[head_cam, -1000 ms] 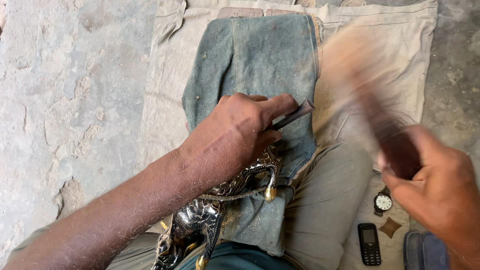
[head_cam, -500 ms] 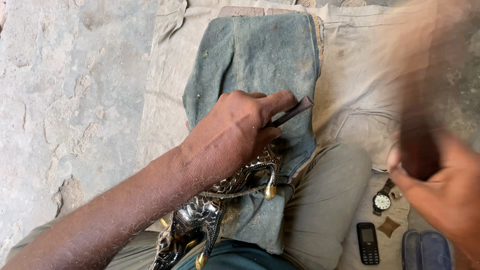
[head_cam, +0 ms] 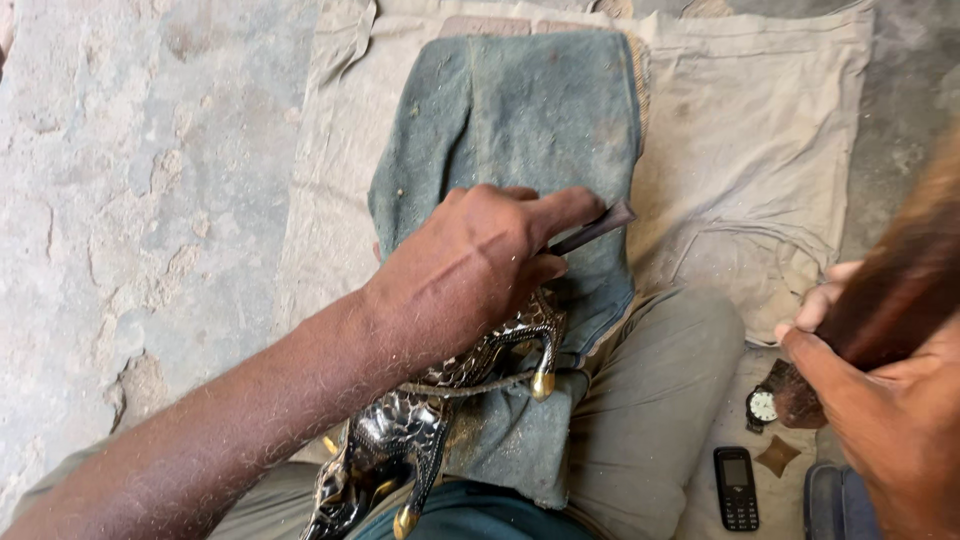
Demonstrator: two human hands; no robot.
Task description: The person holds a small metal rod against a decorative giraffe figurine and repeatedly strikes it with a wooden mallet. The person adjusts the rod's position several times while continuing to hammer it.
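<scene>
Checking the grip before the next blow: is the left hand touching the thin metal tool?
Touching. The head view shows the left hand closed around the thin metal tool, whose tip juts past the forefinger.

Rough, cracked grey concrete floor [head_cam: 130,200] in even daylight. A beige cloth sheet [head_cam: 760,130] is spread flat over it, creased and dusty. On the sheet at lower right lie a small black phone [head_cam: 735,487] and a wristwatch [head_cam: 762,407].

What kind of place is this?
Likely an informal floor-level metalcraft workspace: bare cracked concrete floor, beige cloth spread as a work mat, and a dark figurine on a blue-grey towel.
</scene>
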